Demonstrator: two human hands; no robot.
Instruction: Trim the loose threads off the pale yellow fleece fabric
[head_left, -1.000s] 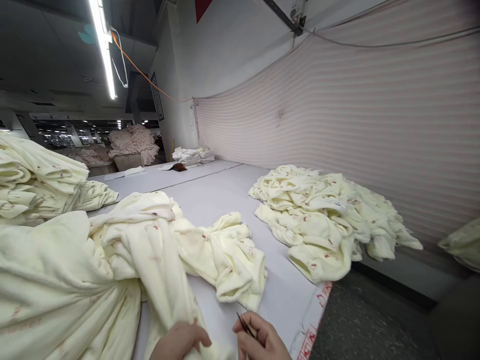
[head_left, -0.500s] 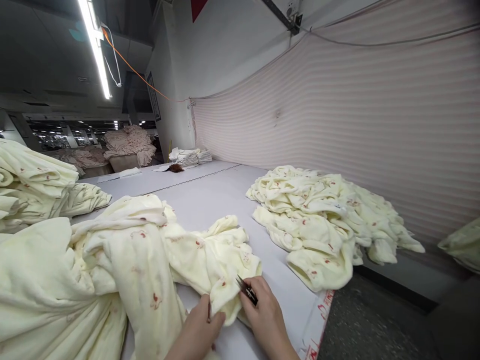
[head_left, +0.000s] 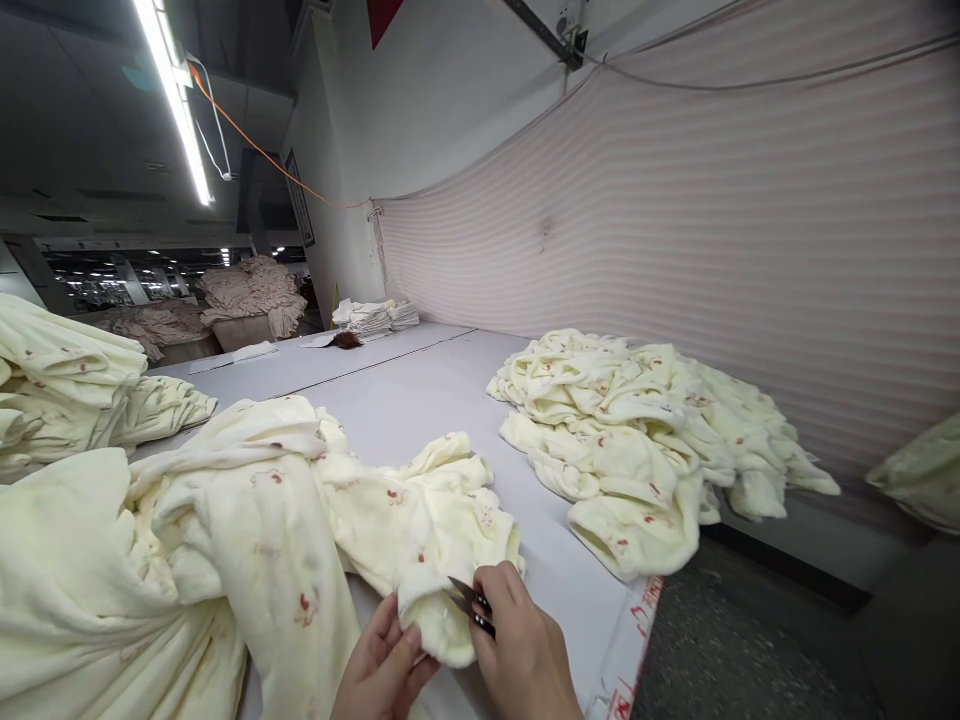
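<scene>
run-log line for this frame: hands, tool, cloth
left hand: holds cream cloth; right hand: holds snips, blades apart; cloth pile: on table, right

My left hand (head_left: 386,668) is slanting up and to the right from the bottom edge of my view, its thumb (head_left: 406,645) angling up and right and its index finger (head_left: 385,612) bending near it in a pinch. My right hand (head_left: 525,640) is leaning up and to the left, turning its back toward me, its fingers (head_left: 496,580) curling inward in a closed grip. Both hands are working near each other, without touching.
</scene>
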